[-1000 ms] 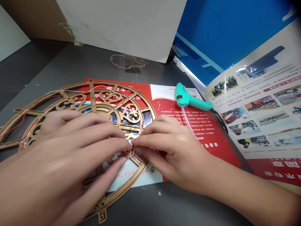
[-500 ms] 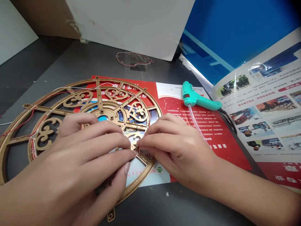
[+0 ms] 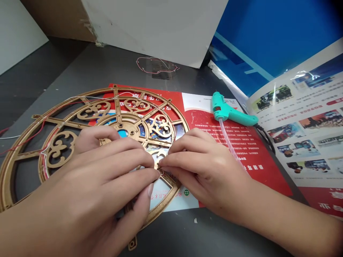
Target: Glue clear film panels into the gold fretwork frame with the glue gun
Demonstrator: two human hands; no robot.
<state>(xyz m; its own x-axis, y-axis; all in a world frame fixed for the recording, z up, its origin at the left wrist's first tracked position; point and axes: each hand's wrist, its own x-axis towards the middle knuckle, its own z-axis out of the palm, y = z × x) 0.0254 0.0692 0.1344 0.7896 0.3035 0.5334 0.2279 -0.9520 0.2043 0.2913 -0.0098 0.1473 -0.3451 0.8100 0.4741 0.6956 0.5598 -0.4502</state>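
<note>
Wire (image 3: pixel 161 172) at 4 o'clock on gold frame (image 3: pixel 115 104) | my left hand (image 3: pixel 99 178) and right hand (image 3: pixel 205 171) pinching it, both grips closed | glue gun (image 3: pixel 227 112) at 2 o'clock

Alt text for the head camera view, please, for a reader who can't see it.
The left hand and right hand meet at their fingertips on a thin wire at a gold openwork wheel frame, which lies on a red brochure. A teal hot glue gun rests on the brochure beside an open picture catalogue.

The left hand (image 3: pixel 88 185) and right hand (image 3: pixel 206 175) pinch a thin wire (image 3: pixel 161 172) on a gold fretwork wheel (image 3: pixel 93 110), near a teal glue gun (image 3: pixel 227 113).
</note>
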